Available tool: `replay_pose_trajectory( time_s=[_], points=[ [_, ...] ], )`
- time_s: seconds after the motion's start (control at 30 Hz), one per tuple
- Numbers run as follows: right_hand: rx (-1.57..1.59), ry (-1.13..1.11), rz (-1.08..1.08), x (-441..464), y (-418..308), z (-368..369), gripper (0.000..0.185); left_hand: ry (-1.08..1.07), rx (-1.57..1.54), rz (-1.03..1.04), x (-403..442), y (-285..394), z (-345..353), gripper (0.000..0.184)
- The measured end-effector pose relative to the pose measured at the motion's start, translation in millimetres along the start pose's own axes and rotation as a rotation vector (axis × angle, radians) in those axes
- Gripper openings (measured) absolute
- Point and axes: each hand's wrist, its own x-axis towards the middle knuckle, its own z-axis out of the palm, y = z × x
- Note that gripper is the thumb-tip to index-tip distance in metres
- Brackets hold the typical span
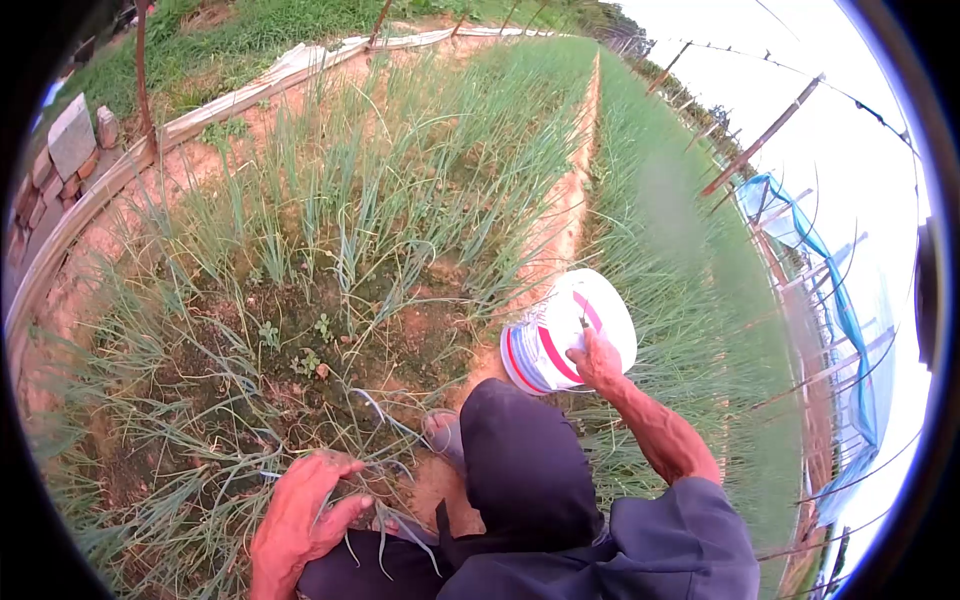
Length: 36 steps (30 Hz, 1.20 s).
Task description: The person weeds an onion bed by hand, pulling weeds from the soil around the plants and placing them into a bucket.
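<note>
My left hand is low among the green onion plants, beside my bent knee. Its thumb and forefinger are apart, with thin leaves passing by and under them. My right hand is over a white bucket with pink and red bands, its fingers closed together. A small dark bit shows at the fingertips against the white, too small to make out. The bucket stands tilted on the narrow dirt path between the onion beds. Low broad-leaved weeds grow in the bare soil ahead of my left hand.
Dense onion rows run along the path's right side. A pale plastic edging curves along the left, with stacked bricks beyond. Wooden posts and blue netting stand at right. My dark-clad knee fills the lower middle.
</note>
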Motion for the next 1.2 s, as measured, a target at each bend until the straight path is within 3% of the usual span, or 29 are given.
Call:
replay_pose_trajectory(
  time_s=[0.13, 0.17, 0.3, 0.4, 0.5, 0.6, 0.67, 0.73, 0.8, 0.83, 0.93, 1.03, 1.1, 1.2],
  points=[
    [-0.041, -0.008, 0.042, 44, 21, -29, 0.049, -0.034, 0.014, -0.107, 4, 13, -6, 0.039],
    [-0.079, -0.03, 0.085, 55, 20, -34, 0.059, -0.079, -0.008, -0.2, 8, 15, -14, 0.045],
    [-0.061, 0.043, 0.021, 119, 36, -25, 0.057, -0.164, 0.151, -0.44, 3, 0, -5, 0.049],
    [-0.106, 0.034, -0.006, 179, 59, -8, 0.055, -0.128, -0.006, -0.691, 7, 1, -3, 0.047],
    [-0.103, 0.113, -0.113, 225, 80, 0, 0.043, -0.193, 0.096, -0.699, 19, -2, -4, 0.051],
    [-0.159, 0.09, -0.125, 272, 105, 22, 0.052, -0.2, 0.213, -0.897, 22, 8, -2, 0.059],
    [-0.199, 0.039, -0.091, 289, 108, 30, 0.06, -0.145, 0.121, -0.879, 20, -4, -1, 0.06],
    [-0.134, 0.006, -0.145, 285, 99, 22, 0.059, -0.028, -0.021, -0.859, 18, -8, -1, 0.06],
    [-0.165, 0.116, -0.253, 279, 101, 19, 0.055, 0.069, -0.057, -0.836, 17, -9, -1, 0.06],
    [-0.188, 0.108, -0.196, 268, 83, 6, 0.054, 0.095, -0.036, -0.847, 17, -8, -1, 0.06],
    [0.189, 0.37, -0.114, 247, 42, -25, 0.036, 0.183, -0.003, -0.878, 15, -5, 1, 0.059],
    [0.594, 0.075, -0.202, 203, -23, -48, 0.026, 0.253, -0.008, -0.911, 9, -3, 1, 0.061],
    [0.396, -0.154, -0.774, 169, -109, -45, 0.015, 0.213, 0.085, -0.885, 9, -3, -2, 0.063],
    [0.376, -0.45, -1.19, 147, -202, 28, 0.014, 0.318, 0.095, -0.854, 7, 10, -3, 0.067]
  ],
)
